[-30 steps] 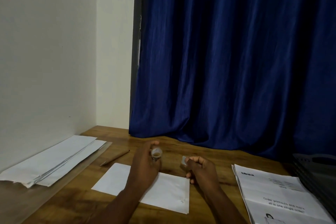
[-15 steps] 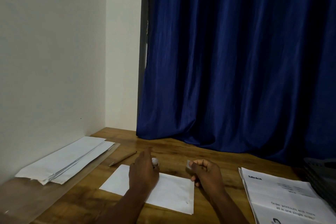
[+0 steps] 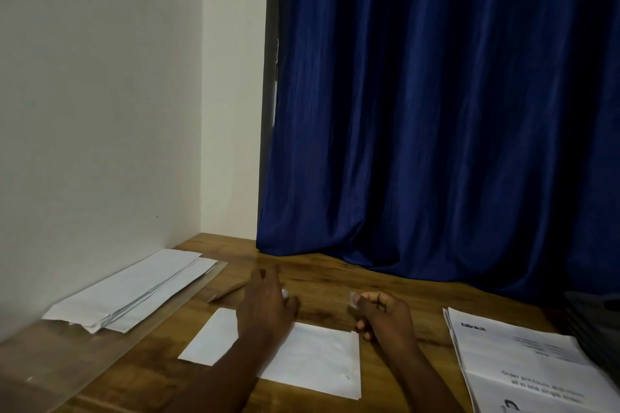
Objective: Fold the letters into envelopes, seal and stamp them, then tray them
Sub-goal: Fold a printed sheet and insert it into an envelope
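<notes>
1. Envelope [image 3: 308, 357] lies flat on the table [image 3: 385, 282], centre of the near edge, under both forearms.
2. Left hand [image 3: 265, 308] hovers over the envelope's far-left part, fingers curled round a small pale object [image 3: 285, 293]; I can't tell what it is.
3. Right hand [image 3: 382, 312] sits just past the envelope's far-right corner, fingertips pinching a small pale cap-like piece [image 3: 354, 298].
4. Printed letters [image 3: 523, 365] stacked at the near-right corner, text side up.
5. Dark tray [image 3: 593, 322] at the right edge, just beyond the letters.
6. Envelope stack [image 3: 134, 288] on a clear sheet [image 3: 110, 345] along the left edge, by the wall.
7. Pencil-like stick [image 3: 228, 290] between that stack and left hand.
</notes>
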A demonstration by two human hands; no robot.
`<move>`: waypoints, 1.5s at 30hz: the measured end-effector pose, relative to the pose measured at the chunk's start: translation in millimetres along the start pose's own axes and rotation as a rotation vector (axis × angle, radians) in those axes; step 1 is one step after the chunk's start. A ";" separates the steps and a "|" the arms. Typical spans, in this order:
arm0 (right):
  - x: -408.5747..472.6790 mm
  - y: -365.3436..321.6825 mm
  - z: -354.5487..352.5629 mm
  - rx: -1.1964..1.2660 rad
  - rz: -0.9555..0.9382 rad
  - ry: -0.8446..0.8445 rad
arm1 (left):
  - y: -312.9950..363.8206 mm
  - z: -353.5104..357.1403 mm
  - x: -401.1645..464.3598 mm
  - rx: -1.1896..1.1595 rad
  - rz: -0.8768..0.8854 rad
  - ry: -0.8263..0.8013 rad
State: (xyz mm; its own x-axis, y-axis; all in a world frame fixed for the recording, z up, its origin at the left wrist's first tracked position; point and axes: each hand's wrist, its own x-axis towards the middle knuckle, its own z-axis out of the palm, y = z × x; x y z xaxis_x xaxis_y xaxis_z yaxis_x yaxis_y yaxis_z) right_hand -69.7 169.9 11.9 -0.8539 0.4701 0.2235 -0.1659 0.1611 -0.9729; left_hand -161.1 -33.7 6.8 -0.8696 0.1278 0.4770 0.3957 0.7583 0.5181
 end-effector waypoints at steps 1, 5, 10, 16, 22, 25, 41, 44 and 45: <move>0.2 -0.2 -0.4 0.005 0.006 0.004 | 1.3 -2.5 -1.9 -0.021 0.051 -0.014; -0.1 -1.3 -0.8 0.000 0.023 0.009 | 6.8 -23.5 -24.5 -0.093 0.383 -0.287; -3.4 -2.2 -1.0 -0.051 0.028 0.053 | 3.2 -31.9 -52.2 -0.091 0.472 -0.521; -16.8 -5.0 7.9 -0.461 -0.176 0.007 | 11.5 -22.8 -60.2 0.086 0.400 -0.387; -20.4 1.3 21.1 -0.719 -0.395 -0.151 | 9.1 -12.1 -65.5 -0.004 0.306 -0.279; -20.6 4.4 23.3 -0.808 -0.456 -0.192 | 6.3 -8.3 -66.9 0.020 0.280 -0.309; -24.5 4.1 27.3 -1.028 -0.596 -0.252 | 6.3 -10.8 -65.8 0.107 0.308 -0.357; -25.3 3.4 26.4 -1.058 -0.605 -0.263 | 7.3 -12.6 -65.6 0.115 0.315 -0.358; -25.7 2.8 26.4 -1.064 -0.601 -0.272 | 7.7 -13.2 -65.8 0.118 0.314 -0.361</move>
State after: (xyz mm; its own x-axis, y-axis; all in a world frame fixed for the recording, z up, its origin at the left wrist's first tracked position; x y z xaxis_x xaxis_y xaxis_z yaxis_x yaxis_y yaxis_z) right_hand -61.2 135.3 1.8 -0.8767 -0.0949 0.4716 -0.1920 0.9679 -0.1621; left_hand -97.0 -44.7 -11.2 -0.7684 0.5599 0.3099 0.6375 0.7118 0.2949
